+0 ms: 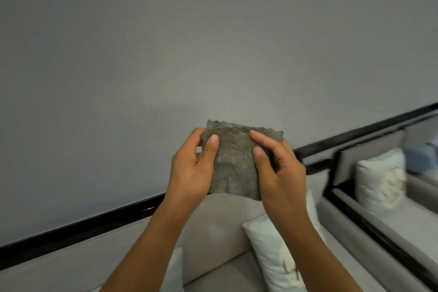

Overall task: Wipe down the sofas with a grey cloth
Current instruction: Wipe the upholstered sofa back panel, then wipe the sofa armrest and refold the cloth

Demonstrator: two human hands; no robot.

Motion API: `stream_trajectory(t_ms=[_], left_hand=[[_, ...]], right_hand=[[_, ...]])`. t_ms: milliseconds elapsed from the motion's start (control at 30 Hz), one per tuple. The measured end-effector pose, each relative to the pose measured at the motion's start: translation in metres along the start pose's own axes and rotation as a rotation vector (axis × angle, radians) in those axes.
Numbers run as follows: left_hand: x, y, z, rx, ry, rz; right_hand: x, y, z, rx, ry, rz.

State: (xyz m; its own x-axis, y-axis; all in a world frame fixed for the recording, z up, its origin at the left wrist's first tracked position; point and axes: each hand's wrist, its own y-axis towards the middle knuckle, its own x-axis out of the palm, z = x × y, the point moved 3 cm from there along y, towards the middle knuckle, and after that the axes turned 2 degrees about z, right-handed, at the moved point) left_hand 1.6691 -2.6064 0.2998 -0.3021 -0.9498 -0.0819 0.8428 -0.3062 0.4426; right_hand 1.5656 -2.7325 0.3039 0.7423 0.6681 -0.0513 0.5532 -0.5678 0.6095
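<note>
Both hands, left hand [192, 168] and right hand [278, 168], pinch the folded grey cloth [234, 161] between them; sofa [220, 225] lies directly below.

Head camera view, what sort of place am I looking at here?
Probably a living room or lounge: beige sofas line a plain grey wall with dark trim, and pale cushions rest on them. The left hand and right hand hold a grey cloth.

Both forearms [151, 232] rise from the lower edge, converging. Left grip [192, 168] pinches the cloth [234, 161] (thumb in front, fingers behind). Right grip [279, 173] pinches its opposite side, thumb and forefinger in front.
</note>
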Motion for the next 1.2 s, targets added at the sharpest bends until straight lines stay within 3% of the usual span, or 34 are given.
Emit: stream_trajectory(t_ms=[267,433,733,933,1200], left_hand=[[0.098,-0.099,0.115,0.166,-0.108,-0.231],[0.156,-0.18,0.149,0.171,-0.185,-0.379],[0.276,-0.274,0.194,0.163,-0.267,-0.51],[0.378,-0.341,0.225,0.11,-0.361,-0.56],[0.511,-0.425,0.242,0.115,-0.212,-0.625]], right_hand=[[-0.157,-0.06,-0.117,-0.107,-0.364,0.265],[-0.24,-0.119,-0.142,-0.049,-0.474,0.383],[-0.394,-0.177,-0.15,0.03,-0.504,0.526],[-0.519,-0.2,-0.136,0.083,-0.477,0.518],[-0.672,-0.241,-0.106,0.196,-0.402,0.553]])
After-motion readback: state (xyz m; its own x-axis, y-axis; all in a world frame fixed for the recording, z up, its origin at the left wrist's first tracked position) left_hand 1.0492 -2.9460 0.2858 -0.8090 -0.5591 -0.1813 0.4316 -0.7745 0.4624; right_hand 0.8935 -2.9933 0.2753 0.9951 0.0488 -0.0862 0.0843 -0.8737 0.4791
